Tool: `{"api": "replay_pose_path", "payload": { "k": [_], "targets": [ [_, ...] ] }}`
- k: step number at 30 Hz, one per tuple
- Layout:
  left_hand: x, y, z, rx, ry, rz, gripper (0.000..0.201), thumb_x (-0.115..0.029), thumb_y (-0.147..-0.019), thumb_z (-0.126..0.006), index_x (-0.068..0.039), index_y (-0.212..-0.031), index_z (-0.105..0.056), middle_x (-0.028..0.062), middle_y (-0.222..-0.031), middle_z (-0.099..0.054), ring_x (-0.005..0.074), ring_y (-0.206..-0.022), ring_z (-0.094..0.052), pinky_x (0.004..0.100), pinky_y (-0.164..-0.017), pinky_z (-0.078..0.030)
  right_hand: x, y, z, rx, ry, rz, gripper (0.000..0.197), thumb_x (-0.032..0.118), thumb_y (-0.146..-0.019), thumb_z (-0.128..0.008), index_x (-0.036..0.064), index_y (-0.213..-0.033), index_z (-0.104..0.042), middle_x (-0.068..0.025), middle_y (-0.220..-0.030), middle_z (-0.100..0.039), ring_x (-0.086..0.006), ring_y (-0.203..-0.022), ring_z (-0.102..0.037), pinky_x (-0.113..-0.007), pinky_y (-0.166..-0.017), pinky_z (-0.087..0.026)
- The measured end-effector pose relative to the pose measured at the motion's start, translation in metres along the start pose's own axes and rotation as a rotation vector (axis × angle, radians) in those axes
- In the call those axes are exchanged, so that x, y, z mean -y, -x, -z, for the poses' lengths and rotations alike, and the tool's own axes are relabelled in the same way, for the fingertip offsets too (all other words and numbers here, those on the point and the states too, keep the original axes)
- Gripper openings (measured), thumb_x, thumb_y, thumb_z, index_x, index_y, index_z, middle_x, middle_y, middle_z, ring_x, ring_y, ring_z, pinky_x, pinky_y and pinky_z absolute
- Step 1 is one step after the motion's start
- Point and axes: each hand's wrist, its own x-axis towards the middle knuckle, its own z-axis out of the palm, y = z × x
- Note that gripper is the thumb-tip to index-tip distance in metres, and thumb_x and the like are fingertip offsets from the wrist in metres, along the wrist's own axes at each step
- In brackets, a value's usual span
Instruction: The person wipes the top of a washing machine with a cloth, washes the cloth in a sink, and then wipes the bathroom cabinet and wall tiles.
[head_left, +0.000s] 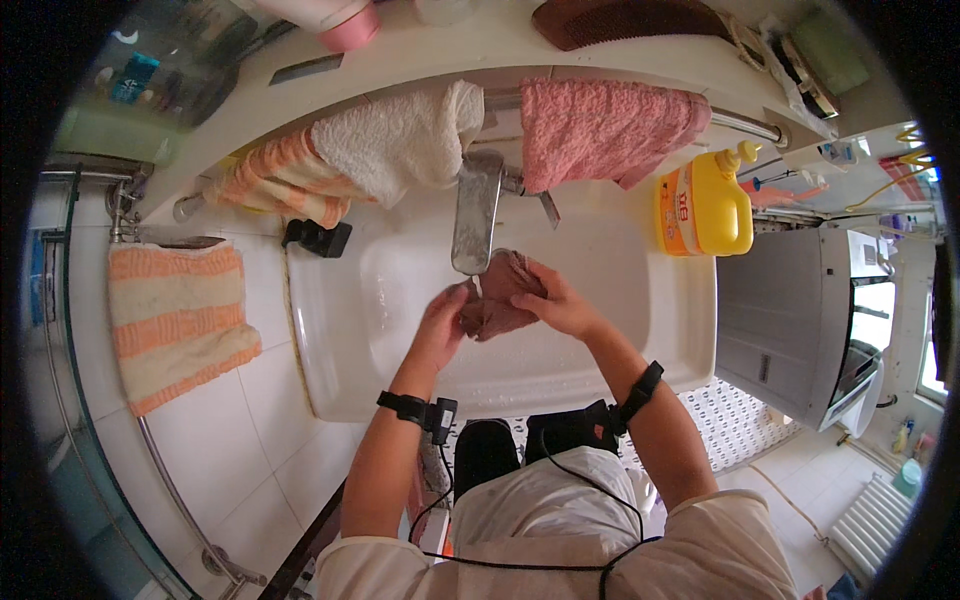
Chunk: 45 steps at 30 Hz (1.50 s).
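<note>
A wet, brownish-pink cloth is spread between my two hands over the white sink. My left hand grips its left edge, with the fingers partly hidden behind the fabric. On the opposite side, my right hand holds it with the thumb on top and the fingers behind. The flat metal faucet reaches out right above the cloth. A thin stream of water falls from its spout onto the cloth near my left fingertips.
A yellow pump bottle stands on the sink's right rim. White and pink towels hang from a rail behind the faucet. A small black object sits at the back left corner. Right of the sink is a washing machine.
</note>
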Motion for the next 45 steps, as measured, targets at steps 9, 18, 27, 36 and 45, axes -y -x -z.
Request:
{"api": "replay_pose_path", "payload": {
  "k": [9, 18, 27, 36, 45],
  "targets": [
    [-0.037, -0.001, -0.005, -0.233, -0.062, -0.313, 0.038, -0.037, -0.102, -0.054, -0.002, -0.115, -0.060, 0.0070, -0.112, -0.066, 0.0161, -0.105, -0.062, 0.0319, -0.093, -0.048, 0.014, 0.005, 0.011, -0.103, 0.524, -0.044, 0.046, 0.025, -0.083, -0.076, -0.0009, -0.117, -0.057, -0.0149, -0.105, -0.064, -0.0256, -0.098, -0.062, -0.037, -0.087, -0.050],
    [-0.029, -0.014, 0.028, -0.399, -0.857, -0.436, 0.032, -0.025, -0.096, -0.064, -0.002, -0.119, -0.064, 0.0074, -0.105, -0.069, 0.0124, -0.101, -0.062, 0.0272, -0.089, -0.048, -0.018, -0.010, 0.018, -0.121, 1.286, 0.138, 0.041, 0.020, -0.079, -0.074, 0.0085, -0.116, -0.059, -0.0185, -0.108, -0.066, -0.0416, -0.096, -0.063, -0.046, -0.084, -0.052],
    [-0.013, -0.015, -0.005, -0.248, -1.514, -0.254, 0.035, -0.019, -0.080, -0.075, 0.002, -0.105, -0.064, 0.0080, -0.093, -0.061, 0.0235, -0.095, -0.063, 0.0361, -0.084, -0.053, -0.029, -0.023, -0.009, -0.187, -0.406, -0.079, 0.025, 0.017, -0.095, -0.053, -0.0004, -0.113, -0.054, -0.0075, -0.097, -0.063, -0.0200, -0.088, -0.063, -0.034, -0.075, -0.052],
    [0.015, -0.027, -0.045, -0.364, -0.099, -0.274, 0.023, -0.032, -0.101, -0.049, -0.010, -0.096, -0.052, -0.0013, -0.077, -0.056, 0.0112, -0.064, -0.053, 0.0291, -0.057, -0.043, -0.071, -0.048, -0.062, -0.649, -0.522, -0.151, 0.025, 0.032, -0.099, -0.053, 0.0072, -0.098, -0.052, -0.0052, -0.084, -0.059, -0.0122, -0.066, -0.054, -0.027, -0.054, -0.043],
    [0.024, -0.033, -0.033, -0.230, -0.722, -0.518, 0.041, -0.030, -0.104, -0.040, 0.002, -0.126, -0.053, 0.0114, -0.113, -0.060, 0.0245, -0.107, -0.056, 0.0361, -0.097, -0.043, -0.058, -0.054, -0.075, -0.516, -0.931, -0.513, 0.034, 0.041, -0.100, -0.049, 0.0095, -0.097, -0.064, -0.0027, -0.085, -0.060, -0.0151, -0.073, -0.058, -0.030, -0.067, -0.048]
  ]
}}
